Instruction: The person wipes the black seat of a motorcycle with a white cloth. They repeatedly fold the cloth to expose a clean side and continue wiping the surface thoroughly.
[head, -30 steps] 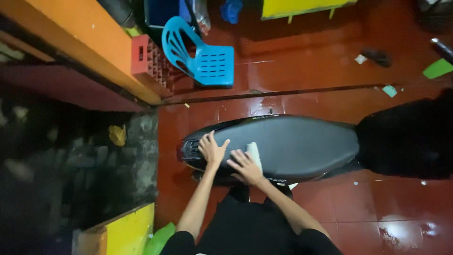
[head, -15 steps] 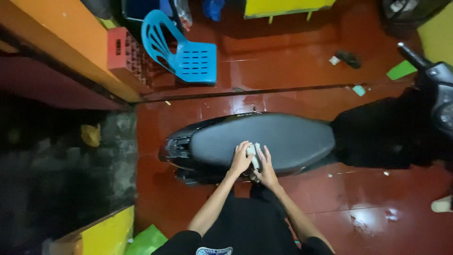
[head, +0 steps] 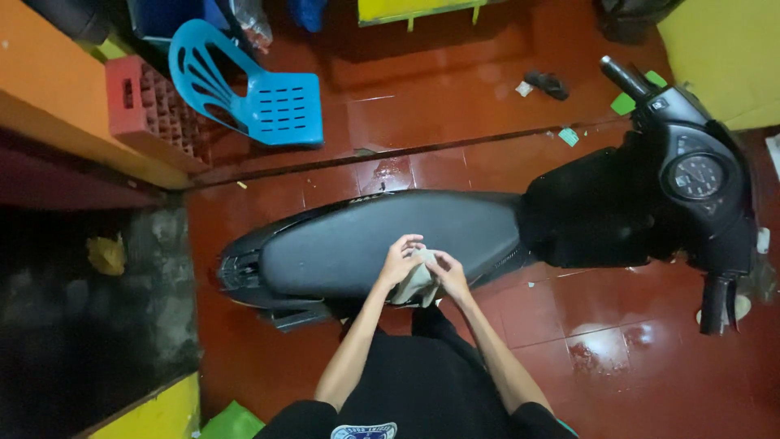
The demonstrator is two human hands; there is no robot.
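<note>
Left hand (head: 400,258) and right hand (head: 449,272) both pinch a crumpled grey cloth (head: 417,280) between closed fingers, just at the near edge of the black scooter seat (head: 366,244). The seat beyond the fingertips looks evenly clean; wiping seems paused, cloth being refolded.

Glossy red floor tiles (head: 455,106) reflect the light on all sides. Well beyond the hands a blue plastic chair (head: 268,102) lies tipped beside a red plastic crate (head: 150,110) and an orange ledge (head: 57,122); a yellow wall (head: 723,49) stands far right.
</note>
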